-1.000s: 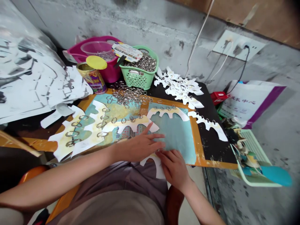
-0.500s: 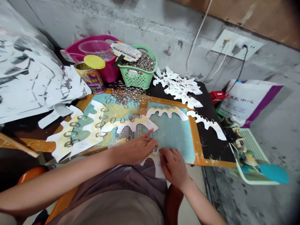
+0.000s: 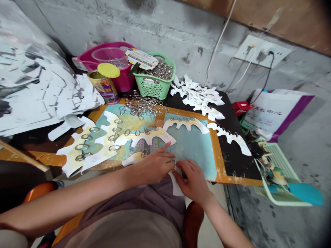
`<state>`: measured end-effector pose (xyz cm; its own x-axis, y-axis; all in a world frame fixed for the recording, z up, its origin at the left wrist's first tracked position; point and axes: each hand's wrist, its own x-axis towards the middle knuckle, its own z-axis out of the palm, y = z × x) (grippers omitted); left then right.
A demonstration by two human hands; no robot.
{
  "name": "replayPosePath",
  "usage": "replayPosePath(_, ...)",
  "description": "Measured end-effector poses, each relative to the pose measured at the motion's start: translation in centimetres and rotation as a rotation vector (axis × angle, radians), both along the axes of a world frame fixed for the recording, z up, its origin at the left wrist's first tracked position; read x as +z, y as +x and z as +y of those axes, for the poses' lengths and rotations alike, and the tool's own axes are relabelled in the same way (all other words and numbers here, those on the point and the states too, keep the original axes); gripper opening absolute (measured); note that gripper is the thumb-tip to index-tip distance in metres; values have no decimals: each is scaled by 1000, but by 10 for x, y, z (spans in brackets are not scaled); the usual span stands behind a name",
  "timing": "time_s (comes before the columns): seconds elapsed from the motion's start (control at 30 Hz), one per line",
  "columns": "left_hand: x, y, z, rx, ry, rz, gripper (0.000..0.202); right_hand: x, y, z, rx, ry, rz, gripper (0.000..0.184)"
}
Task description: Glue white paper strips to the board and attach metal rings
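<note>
At the table's near edge my left hand (image 3: 159,165) and my right hand (image 3: 192,177) meet over a white scalloped strip (image 3: 176,186), mostly hidden under my fingers. My left index finger stretches forward to the tip of another strip while the other fingers curl at the held piece. Thumb and fingers of my right hand pinch its right edge. A metal ring (image 3: 173,161) shows between the fingertips. Just beyond lies a strip (image 3: 148,137) with several rings along its yellowish edge. Two more ringed strips lie to the left, one of them here (image 3: 71,155).
Loose rings (image 3: 144,106) are heaped behind, before a green basket (image 3: 152,86) of rings, a pink basket (image 3: 124,81) and an open can (image 3: 104,88). White strips (image 3: 200,94) pile at the back right. A light-green basket (image 3: 281,201) stands beyond the table's right edge.
My fingers have closed in on the held strip, covering more of it, and a ring now shows between them. The whole view has shifted slightly.
</note>
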<state>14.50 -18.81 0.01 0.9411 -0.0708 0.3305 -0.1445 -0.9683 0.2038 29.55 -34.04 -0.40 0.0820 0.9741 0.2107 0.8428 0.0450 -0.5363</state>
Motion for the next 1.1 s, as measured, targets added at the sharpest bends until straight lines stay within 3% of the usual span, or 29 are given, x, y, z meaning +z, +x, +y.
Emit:
replayPosePath(0.07,-1,-1,0,8,-13,-12,14,0,0,2,12,-19,-64,6)
replayPosePath(0.17,0,-3,-1,5,13,-11,17,0,1,3,52,-18,-200,16)
replayPosePath(0.37,5,-13,-9,-40,183,-15,16,1,2,-2,119,52,-384,20)
replayPosePath(0.43,6,-18,-13,-15,158,-19,16,1,4,-7,119,52,-321,18)
replayPosePath(0.53,5,-24,-18,37,99,-28,18,1,10,-14,62,52,-46,18)
replayPosePath(0.63,2,-29,-21,85,71,-13,24,0,10,-16,-271,118,201,17)
replayPosePath(0.7,-1,-31,-23,130,50,-19,26,-1,4,-12,-400,105,218,15)
replayPosePath(0.9,-2,-42,-29,237,-86,-131,26,3,-18,5,-315,-69,234,20)
replayPosePath(1.0,9,-41,-22,359,-278,-191,22,10,-21,3,-330,-61,408,22)
replayPosePath(1.1,23,-31,-6,426,-366,-102,31,20,-26,2,-337,-4,488,23)
